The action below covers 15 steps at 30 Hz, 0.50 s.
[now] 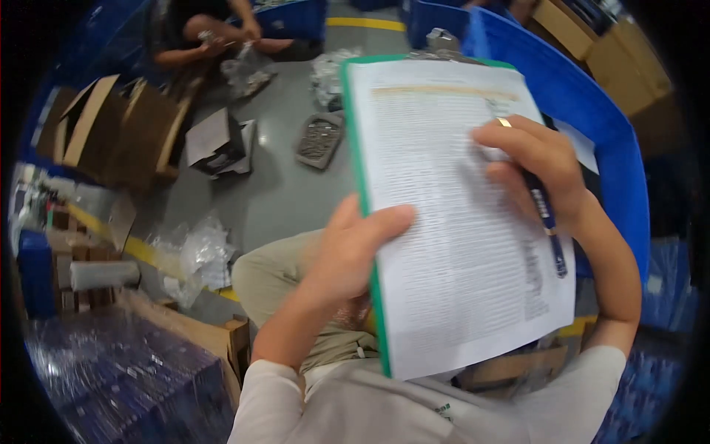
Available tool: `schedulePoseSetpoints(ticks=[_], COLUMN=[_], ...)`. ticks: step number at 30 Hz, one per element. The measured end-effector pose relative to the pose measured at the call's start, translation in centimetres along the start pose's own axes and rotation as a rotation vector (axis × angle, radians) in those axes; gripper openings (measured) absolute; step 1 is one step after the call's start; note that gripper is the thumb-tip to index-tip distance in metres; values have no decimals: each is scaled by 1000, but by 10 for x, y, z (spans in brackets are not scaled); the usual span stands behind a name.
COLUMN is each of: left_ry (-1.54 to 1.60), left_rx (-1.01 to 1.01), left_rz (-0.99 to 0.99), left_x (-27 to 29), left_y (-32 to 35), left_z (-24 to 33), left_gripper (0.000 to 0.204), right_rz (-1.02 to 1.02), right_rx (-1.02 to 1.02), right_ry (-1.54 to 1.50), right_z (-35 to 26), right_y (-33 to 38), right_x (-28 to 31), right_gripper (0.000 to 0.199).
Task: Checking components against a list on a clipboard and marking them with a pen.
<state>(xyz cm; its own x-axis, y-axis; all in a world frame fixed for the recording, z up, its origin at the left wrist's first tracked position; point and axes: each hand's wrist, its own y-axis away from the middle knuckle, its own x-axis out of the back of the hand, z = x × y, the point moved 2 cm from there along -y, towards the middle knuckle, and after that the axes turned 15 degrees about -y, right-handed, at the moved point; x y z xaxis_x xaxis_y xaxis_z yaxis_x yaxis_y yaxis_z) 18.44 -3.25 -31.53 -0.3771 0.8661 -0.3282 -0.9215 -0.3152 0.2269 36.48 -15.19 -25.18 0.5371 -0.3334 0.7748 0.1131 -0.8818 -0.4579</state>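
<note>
Currently, in the head view, the person's left hand clamps the left edge of a flat green clipboard bearing a white printed paper sheet, before a large blue plastic bin, while the right hand grips a slim dark-blue pen over the sheet's right side.

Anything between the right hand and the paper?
Nothing visible blocks it: the right hand, holding a pen, is over the paper. The left hand is aside, at the clipboard edge.
</note>
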Motion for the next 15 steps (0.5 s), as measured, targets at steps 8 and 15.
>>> schedulePoseSetpoints(ticks=[8, 15], left_ry=[175, -282], left_rx=[-102, 2], left_rz=[-189, 196], left_x=[7, 102], left_y=[-12, -64], left_z=[-29, -136], left_gripper=[44, 49], right_rz=[261, 296], right_rx=[-218, -367], right_ry=[160, 175], right_z=[24, 37], right_y=[20, 22], right_x=[24, 26], right_gripper=[18, 19])
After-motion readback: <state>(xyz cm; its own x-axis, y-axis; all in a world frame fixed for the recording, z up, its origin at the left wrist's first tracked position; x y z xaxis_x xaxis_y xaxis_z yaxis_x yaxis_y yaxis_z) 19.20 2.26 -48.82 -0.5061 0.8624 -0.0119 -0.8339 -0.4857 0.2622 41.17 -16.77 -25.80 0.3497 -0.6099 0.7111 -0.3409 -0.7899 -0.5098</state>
